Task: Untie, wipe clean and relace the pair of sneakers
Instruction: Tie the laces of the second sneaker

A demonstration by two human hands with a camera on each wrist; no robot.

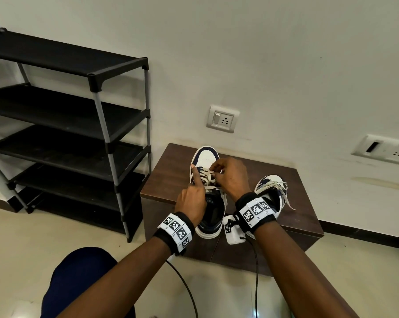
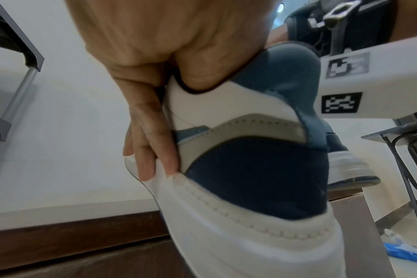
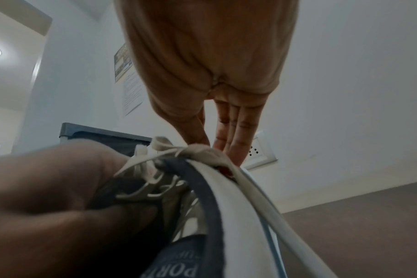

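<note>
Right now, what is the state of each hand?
Left hand: grips the near sneaker, index finger straight along it.
Right hand: pinches its lace.

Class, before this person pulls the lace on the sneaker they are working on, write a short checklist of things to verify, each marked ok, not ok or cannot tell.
1. Near sneaker rests on the wooden table: ok.
2. Left hand steadies the shoe, fingers along its side, index finger extended beside the laces: ok.
3. Right hand pinches the lace: ok.
4. Knot fully loosened: cannot tell.
5. Second sneaker clear of the working hands, on the table's right: ok.
6. Wiping cloth within reach: cannot tell.
</note>
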